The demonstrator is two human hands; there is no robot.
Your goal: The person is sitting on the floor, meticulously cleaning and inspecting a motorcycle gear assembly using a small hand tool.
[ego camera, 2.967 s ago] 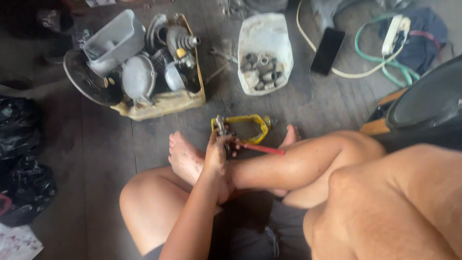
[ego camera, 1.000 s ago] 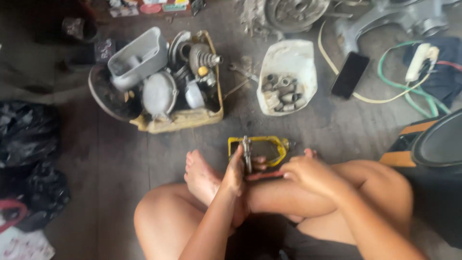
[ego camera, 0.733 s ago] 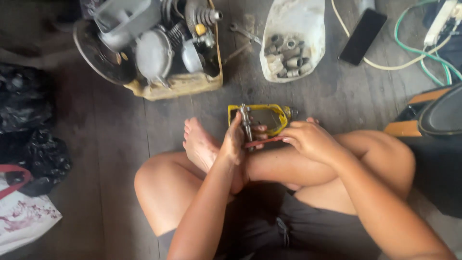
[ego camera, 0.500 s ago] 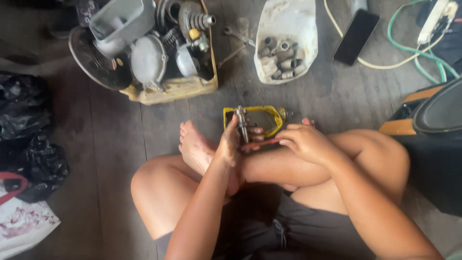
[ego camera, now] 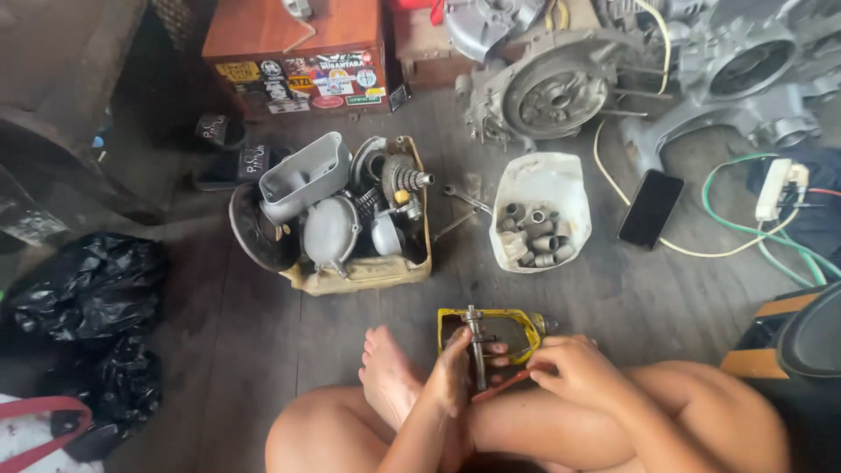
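A small yellow-painted metal housing with an open rectangular frame [ego camera: 498, 326] was held low in the frame, just in front of the crossed legs of the seated person, resting on or just above the dark wooden floor [ego camera: 219, 350]. Through the housing a slim steel shaft [ego camera: 477, 350] stood roughly upright. The left hand [ego camera: 451, 372] was closed around the near left side of the housing, beside the shaft, steadying it. The right hand [ego camera: 574, 372] was curled against the near right side of the housing, and a thin red-handled tool [ego camera: 501, 385] ran from under its fingers toward the foot of the shaft; whether the tool was fully gripped could not be told. The housing was judged to be rigid, fairly heavy for its size and possibly oily, so that a firm hold on the thick frame edges would suit it better than a hold on the shaft, which might turn or slide. Beyond the housing, further from the person, a white plastic tub [ego camera: 561, 180] holding grey metal sleeves and nuts stood on the floor. To the left of the housing and further off, a worn tan box [ego camera: 368, 273] packed with grey engine covers and a coil spring was seen. To the right of the tub lay a black phone [ego camera: 651, 208], and far left of the housing black plastic bags [ego camera: 88, 285] were heaped.
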